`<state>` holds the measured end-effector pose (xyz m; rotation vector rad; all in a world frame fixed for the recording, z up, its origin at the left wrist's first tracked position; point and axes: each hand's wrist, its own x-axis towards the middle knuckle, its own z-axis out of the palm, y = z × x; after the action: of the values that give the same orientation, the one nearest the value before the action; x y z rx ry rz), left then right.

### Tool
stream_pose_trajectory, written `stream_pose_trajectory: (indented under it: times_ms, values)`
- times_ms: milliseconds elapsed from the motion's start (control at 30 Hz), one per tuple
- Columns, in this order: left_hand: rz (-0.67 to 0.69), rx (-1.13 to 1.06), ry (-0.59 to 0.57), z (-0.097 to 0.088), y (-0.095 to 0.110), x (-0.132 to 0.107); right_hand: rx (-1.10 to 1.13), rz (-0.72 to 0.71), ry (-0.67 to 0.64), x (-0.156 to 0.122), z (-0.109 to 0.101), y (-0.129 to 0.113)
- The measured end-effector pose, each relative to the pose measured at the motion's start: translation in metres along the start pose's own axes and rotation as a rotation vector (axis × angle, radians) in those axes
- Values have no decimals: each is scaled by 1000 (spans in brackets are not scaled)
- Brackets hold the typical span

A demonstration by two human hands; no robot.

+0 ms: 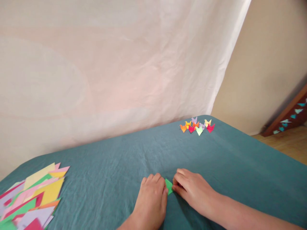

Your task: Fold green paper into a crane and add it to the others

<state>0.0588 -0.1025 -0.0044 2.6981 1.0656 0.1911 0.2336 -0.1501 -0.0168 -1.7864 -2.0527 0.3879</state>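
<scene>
A small piece of green folded paper [169, 186] shows between my two hands, low over the table's near part. My left hand [152, 196] covers its left side, with the fingers curled down and closed on it. From the other side, my right hand [189, 185] pinches the paper's right corner between thumb and fingers. Most of the paper is hidden under my hands, so its full shape cannot be made out.
A dark green cloth covers the table [107, 172]. Loose coloured paper sheets [49, 191] lie spread at the left. Several small folded paper birds [199, 130] stand grouped at the far right corner. A pale curtain [115, 70] hangs behind; more paper birds [298, 111] show against brown wood at right.
</scene>
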Motion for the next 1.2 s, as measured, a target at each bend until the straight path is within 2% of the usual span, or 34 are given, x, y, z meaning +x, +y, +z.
stream_pose_trajectory:
  times_ms: [300, 667, 933, 1033, 1200]
  values:
    - [0, -3, -25, -2, 1, -1, 232, 14, 0, 0, -5, 10]
    - [8, 3, -11, 0, 0, 0, 178, 97, 30, 0, -4, 4]
    - [-13, -40, 24, 1, 0, -1, 180, 76, 23, 0, -2, 7]
    - [10, -92, 35, -2, -1, -2, 174, 2, 44, -4, -4, 7]
    - [85, -44, 21, -3, -6, -3, -57, -327, -47, -14, -7, 1]
